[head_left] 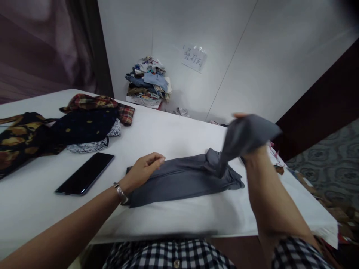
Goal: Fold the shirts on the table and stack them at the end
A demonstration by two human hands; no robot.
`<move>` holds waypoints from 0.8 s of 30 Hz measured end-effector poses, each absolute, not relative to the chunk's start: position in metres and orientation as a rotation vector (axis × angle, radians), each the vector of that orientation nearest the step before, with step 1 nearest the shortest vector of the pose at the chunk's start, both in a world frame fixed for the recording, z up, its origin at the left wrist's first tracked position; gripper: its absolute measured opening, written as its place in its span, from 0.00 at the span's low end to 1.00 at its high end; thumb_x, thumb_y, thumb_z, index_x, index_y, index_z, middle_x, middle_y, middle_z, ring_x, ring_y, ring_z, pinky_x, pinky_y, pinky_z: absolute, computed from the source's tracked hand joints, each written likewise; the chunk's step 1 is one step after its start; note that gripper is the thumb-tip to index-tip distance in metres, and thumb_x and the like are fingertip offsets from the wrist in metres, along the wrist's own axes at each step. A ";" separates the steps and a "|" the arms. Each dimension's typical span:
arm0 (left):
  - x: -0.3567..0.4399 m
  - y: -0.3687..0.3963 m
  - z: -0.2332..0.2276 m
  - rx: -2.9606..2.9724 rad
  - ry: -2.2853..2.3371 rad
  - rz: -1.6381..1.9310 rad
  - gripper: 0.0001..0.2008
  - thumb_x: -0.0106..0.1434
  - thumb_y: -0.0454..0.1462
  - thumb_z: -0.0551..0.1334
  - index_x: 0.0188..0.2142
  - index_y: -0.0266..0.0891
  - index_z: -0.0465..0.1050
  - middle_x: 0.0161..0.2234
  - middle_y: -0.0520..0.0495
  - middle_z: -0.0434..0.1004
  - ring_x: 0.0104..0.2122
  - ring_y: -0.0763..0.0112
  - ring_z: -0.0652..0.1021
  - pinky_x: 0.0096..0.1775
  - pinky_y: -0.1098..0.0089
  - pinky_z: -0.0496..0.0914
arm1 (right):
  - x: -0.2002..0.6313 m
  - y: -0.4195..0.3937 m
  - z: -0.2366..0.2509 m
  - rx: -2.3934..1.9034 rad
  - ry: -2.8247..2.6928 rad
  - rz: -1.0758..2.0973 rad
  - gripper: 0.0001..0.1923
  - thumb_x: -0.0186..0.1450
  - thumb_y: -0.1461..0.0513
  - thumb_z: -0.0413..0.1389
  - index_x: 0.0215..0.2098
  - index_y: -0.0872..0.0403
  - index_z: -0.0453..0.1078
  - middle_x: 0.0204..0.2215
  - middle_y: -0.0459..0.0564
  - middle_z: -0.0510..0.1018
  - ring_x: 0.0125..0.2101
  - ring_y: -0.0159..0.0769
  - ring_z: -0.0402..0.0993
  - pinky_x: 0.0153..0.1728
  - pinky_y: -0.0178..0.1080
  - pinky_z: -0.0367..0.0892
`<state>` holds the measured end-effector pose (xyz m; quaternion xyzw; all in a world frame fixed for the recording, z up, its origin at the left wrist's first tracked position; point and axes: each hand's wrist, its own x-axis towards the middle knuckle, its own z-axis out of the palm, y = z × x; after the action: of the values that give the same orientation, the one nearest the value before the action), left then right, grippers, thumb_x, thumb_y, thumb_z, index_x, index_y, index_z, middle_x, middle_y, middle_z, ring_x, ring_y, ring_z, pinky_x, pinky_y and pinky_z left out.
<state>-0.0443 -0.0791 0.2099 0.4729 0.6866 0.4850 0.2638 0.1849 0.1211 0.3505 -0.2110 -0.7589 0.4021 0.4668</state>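
A dark grey shirt [174, 183] lies in a long folded strip across the white table, its right end bunched up. My right hand [254, 153] grips a part of this cloth and holds it up above the right end; the lifted piece is blurred and drapes over most of the fingers. Over the strip's left end is my left hand [144, 170], fingers curled in and thumb tip close to them, with nothing visible between them. A metal watch or bracelet [121, 193] circles the left wrist.
Left of the shirt lies a black phone [85, 173]. Beyond it are folded dark, plaid and patterned clothes [86, 121] and a flowered black garment [21, 138]. Behind the table's far edge [179, 116] rises a stack of clothes [150, 80]. A handwritten sign [194, 58] hangs on the wall.
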 end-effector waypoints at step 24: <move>-0.022 -0.102 0.192 0.027 1.255 1.965 0.04 0.52 0.36 0.65 0.30 0.40 0.75 0.34 0.50 0.82 0.43 0.61 0.80 0.42 0.66 0.78 | 0.206 0.215 0.187 -1.131 -2.686 0.607 0.21 0.60 0.56 0.57 0.50 0.53 0.71 0.49 0.55 0.75 0.48 0.46 0.71 0.50 0.43 0.64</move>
<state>-0.0223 -0.1019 0.1924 0.0106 0.4946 0.7745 0.3941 0.2058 0.2147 0.1873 -0.3786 -0.8992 0.2031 0.0824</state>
